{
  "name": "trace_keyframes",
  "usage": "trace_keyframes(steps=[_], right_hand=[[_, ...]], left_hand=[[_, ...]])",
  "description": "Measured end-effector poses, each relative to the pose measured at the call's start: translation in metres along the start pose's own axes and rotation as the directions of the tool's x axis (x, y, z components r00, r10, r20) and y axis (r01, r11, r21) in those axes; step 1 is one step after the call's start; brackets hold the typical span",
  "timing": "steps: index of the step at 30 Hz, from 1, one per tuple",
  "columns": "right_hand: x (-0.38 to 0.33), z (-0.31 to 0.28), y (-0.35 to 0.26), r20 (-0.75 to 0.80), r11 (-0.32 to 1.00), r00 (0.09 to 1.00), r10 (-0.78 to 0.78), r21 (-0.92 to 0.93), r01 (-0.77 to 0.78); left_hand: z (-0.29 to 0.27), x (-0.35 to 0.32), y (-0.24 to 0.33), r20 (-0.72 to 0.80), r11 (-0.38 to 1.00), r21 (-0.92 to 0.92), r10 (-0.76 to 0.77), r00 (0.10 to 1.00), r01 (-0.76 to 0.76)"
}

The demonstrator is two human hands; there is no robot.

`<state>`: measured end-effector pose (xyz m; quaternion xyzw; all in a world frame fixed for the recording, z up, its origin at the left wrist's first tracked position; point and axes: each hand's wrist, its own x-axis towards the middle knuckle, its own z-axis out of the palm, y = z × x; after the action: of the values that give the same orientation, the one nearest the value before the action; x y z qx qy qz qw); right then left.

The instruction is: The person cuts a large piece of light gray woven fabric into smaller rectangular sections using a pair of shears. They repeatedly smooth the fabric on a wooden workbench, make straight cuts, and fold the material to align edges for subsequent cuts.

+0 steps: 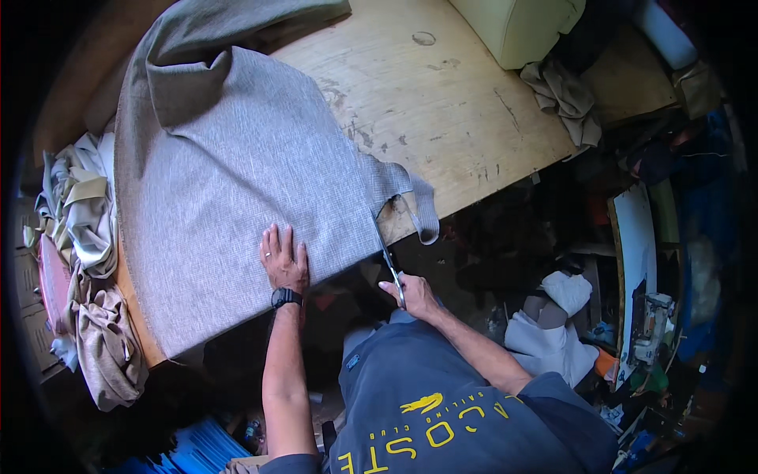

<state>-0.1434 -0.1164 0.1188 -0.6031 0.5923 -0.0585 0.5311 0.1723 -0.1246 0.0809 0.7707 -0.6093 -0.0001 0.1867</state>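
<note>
A wide sheet of grey woven fabric (229, 189) lies over the left part of the wooden table, its far end folded over on itself. My left hand (284, 261) rests flat on the fabric by the front edge, fingers stretched out, a watch on the wrist. In my right hand (416, 295) is a pair of scissors (388, 257), with the fingers closed round the handles. The blades point away from me and meet the fabric's right edge. A narrow fabric strip (425, 209) curls off that edge and droops past the table's rim.
The wooden table (466, 103) shows bare, stained wood right of the fabric. A pale yellow upholstered block (517, 28) and a crumpled cloth (562, 99) sit at its far right. Bunched fabrics (106, 340) hang at the left edge. White bundles (549, 344) lie below, right.
</note>
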Motion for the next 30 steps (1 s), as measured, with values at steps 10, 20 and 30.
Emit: trace_keyframes(steps=[10,20,30], right_hand=[[0.033,-0.012,-0.029,-0.044,1.0,0.999,-0.007,-0.027,0.006],[0.071,-0.026,-0.062,-0.037,0.992,0.999,0.034,-0.123,-0.038],[0.101,-0.035,-0.089,-0.056,0.993,0.998,0.007,-0.116,-0.014]], left_hand=[[-0.007,0.005,0.002,0.009,0.999,-0.04,-0.013,1.0,0.013],[-0.009,0.007,0.003,0.031,0.998,-0.062,-0.024,0.999,0.026],[-0.01,0.009,0.003,0.04,0.997,-0.072,-0.031,0.999,0.034]])
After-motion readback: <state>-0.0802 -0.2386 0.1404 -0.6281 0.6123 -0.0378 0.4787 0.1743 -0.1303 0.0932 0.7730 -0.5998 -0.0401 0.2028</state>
